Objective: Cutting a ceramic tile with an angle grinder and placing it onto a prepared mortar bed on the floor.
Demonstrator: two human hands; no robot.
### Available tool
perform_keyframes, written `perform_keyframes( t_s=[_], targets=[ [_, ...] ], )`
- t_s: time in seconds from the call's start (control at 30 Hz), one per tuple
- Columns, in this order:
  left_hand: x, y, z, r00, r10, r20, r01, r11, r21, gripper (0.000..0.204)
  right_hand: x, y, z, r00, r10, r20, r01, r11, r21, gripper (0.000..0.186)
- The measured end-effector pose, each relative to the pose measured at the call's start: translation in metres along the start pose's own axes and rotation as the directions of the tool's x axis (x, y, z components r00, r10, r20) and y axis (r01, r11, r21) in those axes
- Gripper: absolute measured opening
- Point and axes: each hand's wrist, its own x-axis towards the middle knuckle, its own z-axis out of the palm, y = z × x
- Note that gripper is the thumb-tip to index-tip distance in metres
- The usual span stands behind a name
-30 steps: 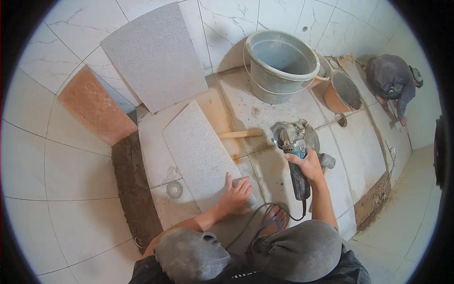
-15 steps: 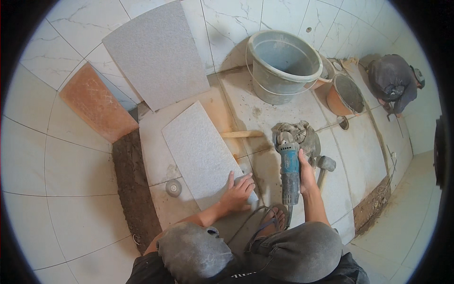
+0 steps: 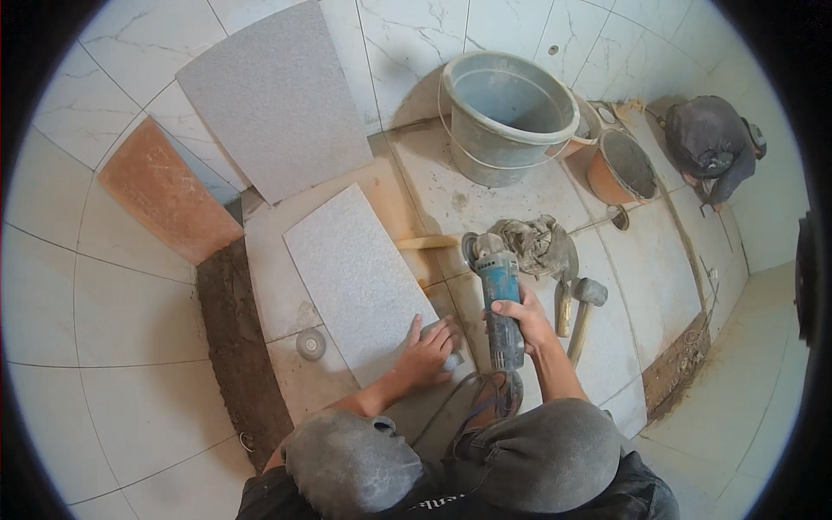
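A teal and black angle grinder is in my right hand, the thumb lying across its body and the fingers behind it. Its disc end points away from me, close to a wooden handle on the floor. On my left lies a long light-grey rough tile, flat. My left hand is at the tile's near right edge, fingers bent over it; their tips are partly hidden. The grinder's disc is apart from the tile.
A rubber mallet and a grey cloth-like heap lie right of the grinder. Beyond stand a large grey bucket and an orange bucket. A person crouches far right. A dirt trench runs left; a loose round disc lies near.
The grinder has swung left toward the tile in my right hand, and my thumb now shows across its body. My left hand stays at the tile's edge. The view has shifted slightly.
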Motion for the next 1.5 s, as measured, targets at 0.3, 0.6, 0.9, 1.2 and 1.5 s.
perform_keyframes(
  t_s=[0.3,0.6,0.9,1.2,1.5],
  targets=[
    [-0.011,-0.009,0.020,0.999,-0.002,-0.046,0.002,1.000,-0.007,0.074,0.012,0.012,-0.009,0.987,0.100,0.124,-0.105,0.994,0.035,0.061],
    [-0.020,-0.006,0.016,0.971,-0.017,-0.237,-0.067,0.937,-0.343,0.066,0.025,0.024,0.019,0.979,0.202,-0.009,-0.199,0.970,0.142,0.058],
    [0.001,0.030,-0.030,0.938,-0.137,0.319,0.297,-0.161,-0.941,0.049,0.023,0.042,0.050,0.989,0.083,0.120,-0.100,0.984,0.144,0.059],
    [-0.019,0.012,-0.034,0.951,-0.069,0.301,0.280,-0.221,-0.934,0.052,0.019,0.043,0.070,0.970,0.007,0.241,-0.054,0.981,0.187,0.058],
    [-0.023,0.006,-0.020,0.968,-0.206,0.143,0.160,0.068,-0.985,0.060,0.011,0.046,0.087,0.989,0.002,0.146,-0.028,0.985,0.172,0.058]
  ],
)
